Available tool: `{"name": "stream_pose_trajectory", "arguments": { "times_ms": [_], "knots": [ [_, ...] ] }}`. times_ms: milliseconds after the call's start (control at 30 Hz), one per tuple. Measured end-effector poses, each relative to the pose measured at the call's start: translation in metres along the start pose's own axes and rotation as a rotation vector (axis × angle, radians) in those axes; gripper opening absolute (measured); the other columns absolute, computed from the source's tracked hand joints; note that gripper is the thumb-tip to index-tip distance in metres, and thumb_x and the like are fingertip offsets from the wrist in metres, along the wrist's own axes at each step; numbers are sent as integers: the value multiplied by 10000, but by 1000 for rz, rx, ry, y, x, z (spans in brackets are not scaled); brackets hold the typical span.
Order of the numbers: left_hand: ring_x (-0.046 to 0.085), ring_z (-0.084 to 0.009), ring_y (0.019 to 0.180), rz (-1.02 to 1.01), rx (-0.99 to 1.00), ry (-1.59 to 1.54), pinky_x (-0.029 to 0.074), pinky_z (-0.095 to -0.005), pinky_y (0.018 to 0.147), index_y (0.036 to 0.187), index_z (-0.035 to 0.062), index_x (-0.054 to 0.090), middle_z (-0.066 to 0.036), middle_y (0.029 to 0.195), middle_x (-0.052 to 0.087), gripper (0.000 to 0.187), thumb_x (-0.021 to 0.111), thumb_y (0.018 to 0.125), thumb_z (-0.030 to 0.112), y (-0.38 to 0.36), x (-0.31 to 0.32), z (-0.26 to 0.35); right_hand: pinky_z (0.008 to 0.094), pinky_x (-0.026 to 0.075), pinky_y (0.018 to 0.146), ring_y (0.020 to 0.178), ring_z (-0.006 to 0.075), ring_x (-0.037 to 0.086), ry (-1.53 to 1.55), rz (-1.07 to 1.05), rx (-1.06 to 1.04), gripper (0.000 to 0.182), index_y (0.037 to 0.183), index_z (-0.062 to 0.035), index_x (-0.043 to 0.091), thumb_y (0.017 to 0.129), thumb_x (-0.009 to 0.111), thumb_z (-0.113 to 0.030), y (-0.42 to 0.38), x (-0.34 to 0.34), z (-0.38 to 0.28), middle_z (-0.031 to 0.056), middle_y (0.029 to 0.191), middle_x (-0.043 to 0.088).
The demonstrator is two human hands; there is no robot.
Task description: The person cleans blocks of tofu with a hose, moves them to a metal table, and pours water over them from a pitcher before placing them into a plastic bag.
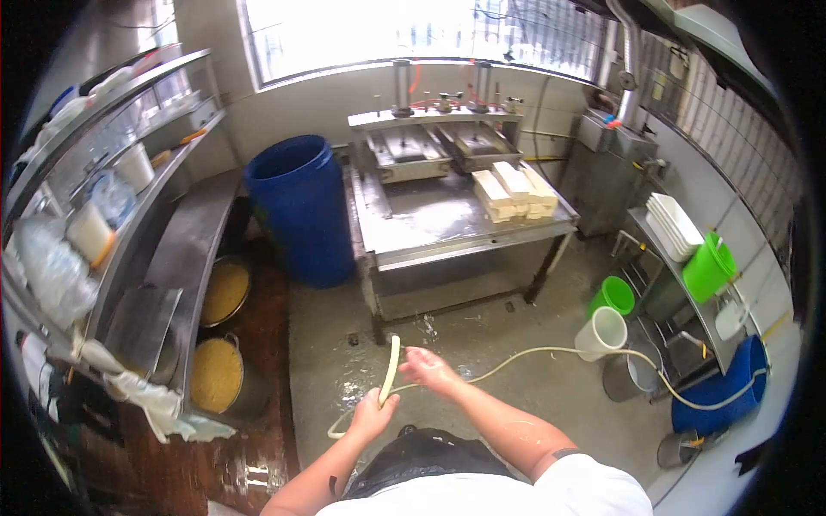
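Note:
My left hand (pixel 373 414) is wrapped round a pale hose (pixel 391 368) near its end, which points up and away from me. Just right of the hose's mouth, my right hand (pixel 428 371) is held out with its fingers loosely bent and nothing visible in them. My right forearm looks wet. From my left hand the hose loops down to the floor, then runs right across it towards a blue tub (pixel 727 391).
A steel table (pixel 422 228) with presses (pixel 409 155) bears stacked pale blocks (pixel 512 191). Left of it stands a blue barrel (pixel 301 211). Pots of yellowish grains (pixel 217 376) sit under the left shelf (pixel 185 232). A white bucket (pixel 601 334) and green bucket (pixel 613 297) stand right on wet floor.

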State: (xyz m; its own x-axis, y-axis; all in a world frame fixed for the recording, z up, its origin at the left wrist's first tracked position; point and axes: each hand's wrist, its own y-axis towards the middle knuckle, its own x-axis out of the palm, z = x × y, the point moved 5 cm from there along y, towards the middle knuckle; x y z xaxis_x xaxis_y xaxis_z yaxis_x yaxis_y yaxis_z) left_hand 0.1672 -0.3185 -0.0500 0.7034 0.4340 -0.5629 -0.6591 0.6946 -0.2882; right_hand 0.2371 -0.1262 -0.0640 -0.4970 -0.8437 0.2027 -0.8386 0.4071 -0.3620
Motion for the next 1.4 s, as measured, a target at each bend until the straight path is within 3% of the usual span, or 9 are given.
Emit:
{"name": "stream_pose_trajectory", "arguments": {
  "times_ms": [100, 233, 333, 433, 667, 867, 1033, 1200, 1400],
  "knots": [
    [717, -361, 1101, -181, 260, -63, 555, -460, 971, 1364, -14, 570, -271, 1232, 715, 490, 709, 1029, 316, 32, 25, 10, 360, 583, 975, 1051, 181, 704, -19, 84, -228, 509, 1602, -41, 410, 1164, 536, -267, 9, 27, -17, 95, 1196, 703],
    [708, -380, 1172, -600, 336, -58, 539, -452, 1063, 1479, -21, 542, -273, 1249, 720, 561, 694, 1046, 302, 64, 2, 38, 309, 609, 817, 950, 135, 691, -105, 205, -233, 578, 1672, -79, 328, 1146, 547, -178, 12, 23, -64, 63, 1088, 677],
    [754, -341, 1009, -469, 405, 127, 580, -450, 946, 1442, -33, 591, -245, 1166, 749, 522, 661, 1042, 296, 119, -19, 12, 358, 618, 782, 922, 170, 696, -463, 409, -368, 619, 1697, -93, 297, 1134, 549, -149, 3, 8, -88, 105, 1104, 684],
    [737, -189, 777, -306, -138, -522, 604, -351, 683, 1328, -5, 657, -116, 1045, 746, 374, 647, 1085, 280, 168, -17, -19, 475, 580, 1000, 1178, 438, 712, -837, 435, -795, 643, 1717, -103, 271, 1126, 525, -126, -27, 24, -116, 279, 1427, 647],
    [660, -155, 754, -416, -190, -870, 585, -322, 645, 1189, 54, 674, -50, 935, 697, 189, 671, 1071, 201, 201, 30, 79, 491, 544, 1102, 1354, 463, 622, -766, 287, -356, 677, 1714, -153, 294, 1085, 533, -81, -46, 19, -76, 249, 1563, 563],
    [602, -128, 650, -721, -106, -735, 516, -282, 592, 1070, 56, 687, -26, 812, 656, 209, 631, 1109, 254, 182, 89, 156, 498, 558, 1066, 1337, 457, 632, -629, 503, -464, 618, 1659, -154, 361, 1074, 545, -83, -76, -39, -65, 272, 1554, 555],
    [668, -147, 805, -646, 264, -467, 567, -331, 749, 1116, 23, 728, -52, 910, 723, 356, 595, 1139, 352, 162, 138, 167, 485, 608, 653, 624, 361, 713, -512, 823, -435, 501, 1556, -272, 430, 1082, 529, -144, -103, -111, -70, 143, 735, 662],
    [683, -163, 1083, -998, 374, 63, 532, -354, 1012, 1305, 8, 725, -64, 1138, 776, 532, 612, 1116, 492, 78, 188, 172, 470, 578, 555, 565, 314, 706, -283, 824, -326, 465, 1542, -259, 433, 1091, 511, -170, -129, -212, -58, 170, 708, 660],
    [643, -140, 930, -1180, 211, 188, 524, -315, 897, 1223, 4, 698, -35, 1009, 732, 429, 515, 1177, 390, 34, 295, 207, 411, 595, 503, 605, 202, 666, 304, 771, -207, 530, 1591, -241, 354, 1100, 548, -193, -214, -325, -42, 87, 873, 621]
  ]
}}
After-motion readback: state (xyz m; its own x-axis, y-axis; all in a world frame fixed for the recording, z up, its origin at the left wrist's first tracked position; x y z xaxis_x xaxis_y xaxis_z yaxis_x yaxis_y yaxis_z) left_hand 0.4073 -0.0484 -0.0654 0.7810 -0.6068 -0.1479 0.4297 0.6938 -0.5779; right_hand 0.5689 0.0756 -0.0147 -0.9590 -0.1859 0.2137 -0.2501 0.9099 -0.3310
